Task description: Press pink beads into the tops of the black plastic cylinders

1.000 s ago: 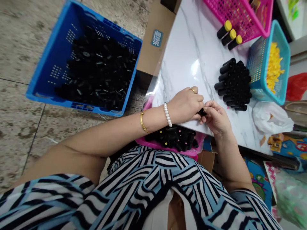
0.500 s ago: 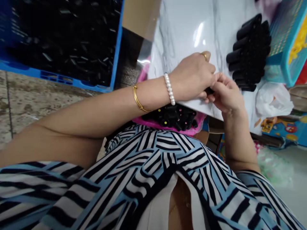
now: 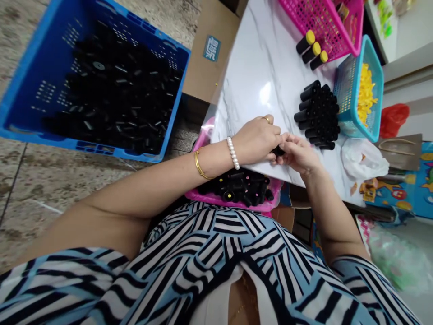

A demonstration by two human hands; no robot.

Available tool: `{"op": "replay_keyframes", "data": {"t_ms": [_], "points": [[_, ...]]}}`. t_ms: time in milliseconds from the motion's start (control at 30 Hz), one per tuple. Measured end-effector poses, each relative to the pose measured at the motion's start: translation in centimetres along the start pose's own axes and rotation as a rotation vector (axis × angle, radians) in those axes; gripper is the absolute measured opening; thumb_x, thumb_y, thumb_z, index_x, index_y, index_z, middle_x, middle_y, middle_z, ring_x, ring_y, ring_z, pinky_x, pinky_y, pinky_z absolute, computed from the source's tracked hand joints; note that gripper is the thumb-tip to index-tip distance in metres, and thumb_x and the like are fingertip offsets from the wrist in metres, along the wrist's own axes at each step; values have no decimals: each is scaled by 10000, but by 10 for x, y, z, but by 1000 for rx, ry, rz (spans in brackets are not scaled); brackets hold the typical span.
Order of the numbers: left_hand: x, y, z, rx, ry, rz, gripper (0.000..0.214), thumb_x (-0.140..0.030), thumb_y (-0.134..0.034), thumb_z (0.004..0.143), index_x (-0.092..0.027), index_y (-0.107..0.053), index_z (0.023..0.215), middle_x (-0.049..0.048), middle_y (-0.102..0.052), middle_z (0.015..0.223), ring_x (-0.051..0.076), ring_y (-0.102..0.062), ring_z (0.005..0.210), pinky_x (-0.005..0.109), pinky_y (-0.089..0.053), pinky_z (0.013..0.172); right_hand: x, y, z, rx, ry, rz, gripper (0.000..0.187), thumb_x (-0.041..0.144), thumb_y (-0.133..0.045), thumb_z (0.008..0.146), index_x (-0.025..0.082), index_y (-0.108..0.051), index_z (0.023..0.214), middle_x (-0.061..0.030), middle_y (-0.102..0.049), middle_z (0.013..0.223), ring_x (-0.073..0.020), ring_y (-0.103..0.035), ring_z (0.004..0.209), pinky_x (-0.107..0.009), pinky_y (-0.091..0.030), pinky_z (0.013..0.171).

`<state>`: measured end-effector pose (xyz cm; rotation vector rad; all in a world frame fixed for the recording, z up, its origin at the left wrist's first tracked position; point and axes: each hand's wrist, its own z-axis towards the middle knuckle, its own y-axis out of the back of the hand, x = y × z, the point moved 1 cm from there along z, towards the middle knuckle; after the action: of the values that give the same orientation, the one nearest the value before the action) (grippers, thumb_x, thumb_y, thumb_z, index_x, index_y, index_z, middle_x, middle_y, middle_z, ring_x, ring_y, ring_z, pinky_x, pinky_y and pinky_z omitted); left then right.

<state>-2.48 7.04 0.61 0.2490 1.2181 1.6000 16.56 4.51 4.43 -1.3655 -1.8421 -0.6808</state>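
Both hands meet above the front edge of the marble-patterned table (image 3: 252, 63). Between them is a small black tube (image 3: 278, 151), mostly hidden by fingers. My left hand (image 3: 259, 139), with a pearl bracelet at the wrist and a ring, is closed on one end of the tube, knuckles up. My right hand (image 3: 297, 152) pinches the other end with thumb and fingers. Right of the hands, a cluster of black tubes (image 3: 318, 115) is stacked on the table. Beneath the table edge a pink tray (image 3: 203, 197) holds black tubes, several with yellow or pink dots.
A large blue crate (image 3: 176, 101) of black pieces stands at left, beside a cardboard box (image 3: 218, 27). Farther back are a pink basket (image 3: 324, 27), 3 yellow-capped tubes (image 3: 311, 51) and a teal basket (image 3: 348, 97) of yellow pieces. A white plastic bag (image 3: 363, 159) lies at right.
The view has shifted and widened, bringing the pink basket and yellow-capped tubes into sight. Both hands stay together on the black tube, with little visible change in grip.
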Motion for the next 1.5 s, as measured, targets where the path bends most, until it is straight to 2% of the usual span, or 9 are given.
{"op": "replay_keyframes", "data": {"t_ms": [233, 367, 533, 633, 767, 967, 1100, 1267, 1500], "points": [[-7, 16, -7, 41, -63, 135, 388, -458, -671, 895, -107, -693, 1058, 109, -644, 879, 289, -557, 905, 421, -461, 813, -13, -17, -3, -102, 136, 8, 243, 246, -670, 784, 229, -502, 957, 113, -593, 529, -127, -630, 431, -211, -517, 452], [-15, 29, -16, 189, -218, 177, 205, -298, -627, 875, -133, -668, 988, 100, -598, 884, 283, -537, 889, 434, -489, 815, -40, -33, -31, -118, 248, -107, 219, 249, -662, 830, 219, -551, 1016, 111, -547, 603, -92, -600, 478, -198, -486, 498], [-29, 25, -34, 268, -469, 99, 452, -186, -566, 976, -81, -508, 1412, 103, -655, 1051, 238, -547, 901, 396, -519, 838, -77, -52, -86, -340, 596, -458, 160, 176, -677, 844, 223, -594, 972, 92, -479, 634, -67, -432, 521, -215, -395, 534], [-29, 20, -33, 176, -401, -30, 444, -175, -609, 972, -52, -504, 1386, 124, -682, 1119, 234, -558, 939, 389, -525, 871, -80, -37, -104, -439, 730, -574, 113, 154, -703, 844, 221, -643, 912, 45, -568, 684, -98, -516, 600, -253, -451, 600], [-28, 13, -23, 230, -423, -175, 264, -312, -640, 986, -113, -624, 1159, 108, -700, 1045, 239, -571, 939, 385, -530, 843, -87, 14, -98, -1053, 686, -740, 88, 158, -687, 881, 223, -690, 940, -16, -652, 808, -152, -580, 695, -321, -504, 683], [-33, 10, -25, 330, -650, -322, 515, -540, -571, 996, -116, -621, 1283, 121, -686, 1015, 234, -591, 877, 412, -558, 812, -100, 44, -73, -1089, 595, -936, 101, 259, -699, 904, 226, -721, 997, -63, -696, 951, -213, -650, 896, -384, -549, 851], [-32, 11, -27, 270, -524, -363, 559, -530, -620, 977, -121, -561, 1353, 147, -656, 1135, 230, -613, 956, 403, -591, 862, -97, 48, -73, -1087, 507, -827, 137, 303, -727, 883, 216, -641, 947, -1, -650, 819, -155, -599, 687, -323, -531, 712], [-32, 7, -16, 186, -237, -240, 281, -90, -526, 961, -148, -553, 1234, 191, -556, 1309, 236, -603, 1147, 397, -606, 928, -91, 55, -71, -1103, 454, -903, 96, 297, -686, 911, 215, -643, 938, -3, -617, 788, -164, -588, 690, -331, -519, 730], [-26, 8, -4, 231, 0, -442, 550, -39, -514, 919, -170, -400, 1441, 195, -462, 1467, 263, -480, 1417, 477, -535, 1136, -88, 57, -69, -1145, 425, -974, 123, 316, -675, 921, 200, -664, 960, -21, -656, 818, -154, -585, 667, -333, -517, 735]]}}
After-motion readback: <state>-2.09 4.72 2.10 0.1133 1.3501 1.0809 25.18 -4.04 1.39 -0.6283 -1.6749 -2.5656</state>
